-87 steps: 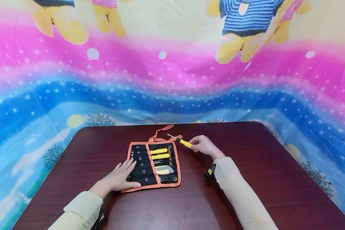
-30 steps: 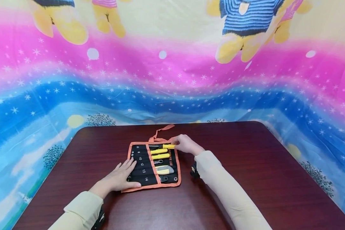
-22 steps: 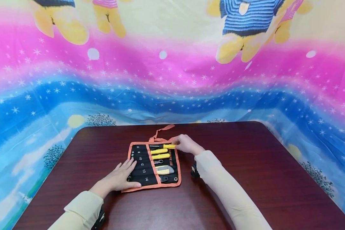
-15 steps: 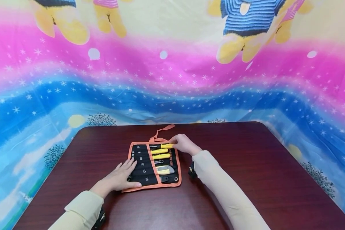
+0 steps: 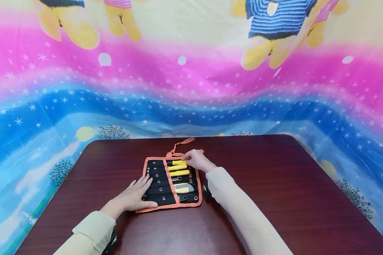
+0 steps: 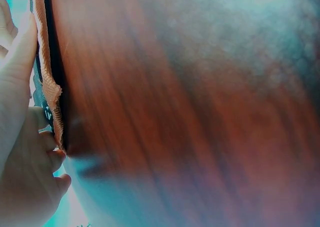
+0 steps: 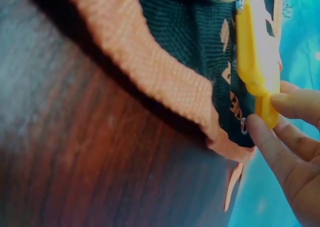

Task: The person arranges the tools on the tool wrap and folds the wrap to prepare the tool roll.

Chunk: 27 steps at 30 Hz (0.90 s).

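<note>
A black tool roll with orange edging (image 5: 154,193) lies unrolled on the table, numbers printed on its left half. My left hand (image 5: 131,196) rests with spread fingers on its left edge. At the far pocket, my right hand (image 5: 198,160) pinches the end of a yellow-handled screwdriver (image 5: 176,163) between thumb and fingers. Its shaft is hidden in the pocket. The right wrist view shows fingertips on the yellow handle end (image 7: 270,112). Beside it sit two yellow handles (image 5: 179,173), a ring-ended wrench (image 5: 178,179), a grey-and-yellow utility knife (image 5: 183,187) and a black-ended tool (image 5: 182,198).
Orange tie straps (image 5: 180,142) trail from the roll's far edge. Dark reddish wood table (image 5: 274,198) surrounds the roll. Behind the table hangs a printed cloth backdrop (image 5: 191,88).
My right hand brought the screwdriver from right of the roll to the far pocket, then moved left with it as the shaft slid in. The left hand stayed put.
</note>
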{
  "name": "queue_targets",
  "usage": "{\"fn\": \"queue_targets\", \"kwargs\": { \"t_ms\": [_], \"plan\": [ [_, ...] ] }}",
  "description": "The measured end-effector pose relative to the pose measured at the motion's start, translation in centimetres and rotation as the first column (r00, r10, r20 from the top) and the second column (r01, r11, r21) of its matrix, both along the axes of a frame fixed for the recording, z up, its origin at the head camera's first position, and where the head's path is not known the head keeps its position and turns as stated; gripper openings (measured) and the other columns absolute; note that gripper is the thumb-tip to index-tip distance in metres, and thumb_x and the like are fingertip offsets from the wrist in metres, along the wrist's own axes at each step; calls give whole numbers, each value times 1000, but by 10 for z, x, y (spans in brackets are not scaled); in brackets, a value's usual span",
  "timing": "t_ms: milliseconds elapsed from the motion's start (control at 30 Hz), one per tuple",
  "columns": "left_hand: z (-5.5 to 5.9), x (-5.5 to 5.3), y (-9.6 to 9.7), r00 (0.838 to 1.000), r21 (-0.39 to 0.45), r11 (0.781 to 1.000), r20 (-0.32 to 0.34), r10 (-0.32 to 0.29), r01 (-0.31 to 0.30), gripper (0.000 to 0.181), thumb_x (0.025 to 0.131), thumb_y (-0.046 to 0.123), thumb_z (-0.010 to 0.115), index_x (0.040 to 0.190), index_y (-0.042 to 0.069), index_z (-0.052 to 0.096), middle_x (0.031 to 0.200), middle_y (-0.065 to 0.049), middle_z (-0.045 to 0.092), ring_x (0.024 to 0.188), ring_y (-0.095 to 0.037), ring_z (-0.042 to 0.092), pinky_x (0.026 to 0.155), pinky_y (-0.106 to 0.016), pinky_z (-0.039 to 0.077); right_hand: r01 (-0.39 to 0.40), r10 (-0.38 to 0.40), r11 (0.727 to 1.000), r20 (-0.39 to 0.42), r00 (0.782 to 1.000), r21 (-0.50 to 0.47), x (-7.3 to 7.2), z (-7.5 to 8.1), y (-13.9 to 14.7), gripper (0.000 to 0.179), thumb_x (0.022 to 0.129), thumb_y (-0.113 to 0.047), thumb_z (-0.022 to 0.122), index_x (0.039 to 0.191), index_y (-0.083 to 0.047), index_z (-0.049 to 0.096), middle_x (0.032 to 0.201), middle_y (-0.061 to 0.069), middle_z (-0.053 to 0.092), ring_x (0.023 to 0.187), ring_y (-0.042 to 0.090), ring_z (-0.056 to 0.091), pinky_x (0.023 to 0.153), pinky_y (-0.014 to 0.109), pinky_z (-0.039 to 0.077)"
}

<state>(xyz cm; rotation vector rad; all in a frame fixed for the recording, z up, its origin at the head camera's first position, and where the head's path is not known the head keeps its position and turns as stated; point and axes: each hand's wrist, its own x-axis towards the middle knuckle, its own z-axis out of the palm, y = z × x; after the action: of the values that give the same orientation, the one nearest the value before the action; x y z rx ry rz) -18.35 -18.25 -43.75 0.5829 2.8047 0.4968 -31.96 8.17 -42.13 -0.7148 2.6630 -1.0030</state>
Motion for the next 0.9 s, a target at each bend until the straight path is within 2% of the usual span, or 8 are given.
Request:
{"fn": "queue_targets", "kwargs": {
  "t_ms": [167, 400, 533, 667, 900],
  "plan": [
    [-1, 0, 0, 1000, -5, 1000, -3, -2, 2, 98, 77, 63, 59, 144, 0, 24, 148, -21, 18, 136, -35, 12, 106, -54, 10, 19, -19, 999, 2, 1000, 32, 1, 0, -5, 22, 90, -3, 58, 108, -8, 69, 109, 5, 63, 94, 17, 59, 77, 30, 51],
    [0, 0, 0, 1000, -3, 1000, -6, -6, 6, 98, 78, 62, 59, 144, 0, 24, 148, -21, 18, 136, -35, 12, 106, -54, 9, 40, -40, 999, -1, 999, 20, 0, -1, -10, 20, 89, -1, 58, 103, -7, 71, 108, 7, 64, 94, 18, 60, 75, 30, 51],
    [1, 1, 0, 1000, -1, 1000, -7, -8, 8, 98, 78, 62, 59, 144, -1, 24, 148, -21, 18, 136, -36, 13, 106, -54, 10, 59, -60, 998, 14, 998, 14, 2, 0, -14, 20, 89, -1, 56, 102, -6, 71, 111, 9, 62, 79, 17, 58, 65, 27, 49],
    [2, 2, 0, 1000, 0, 1000, -10, -11, 11, 98, 78, 61, 59, 144, -1, 24, 148, -22, 19, 136, -36, 13, 106, -54, 10, 46, -47, 999, 19, 999, 9, 4, 0, -20, 24, 90, 3, 53, 105, -5, 70, 115, 11, 61, 68, 17, 54, 58, 26, 44],
    [5, 2, 0, 1000, 4, 1000, -6, -13, 13, 97, 78, 61, 59, 144, -2, 24, 148, -23, 18, 135, -37, 13, 106, -55, 10, 8, -7, 998, -12, 1000, 58, 6, -2, -25, 29, 91, 3, 49, 112, -7, 67, 117, 9, 60, 86, 16, 56, 62, 25, 45]
  ]
}}
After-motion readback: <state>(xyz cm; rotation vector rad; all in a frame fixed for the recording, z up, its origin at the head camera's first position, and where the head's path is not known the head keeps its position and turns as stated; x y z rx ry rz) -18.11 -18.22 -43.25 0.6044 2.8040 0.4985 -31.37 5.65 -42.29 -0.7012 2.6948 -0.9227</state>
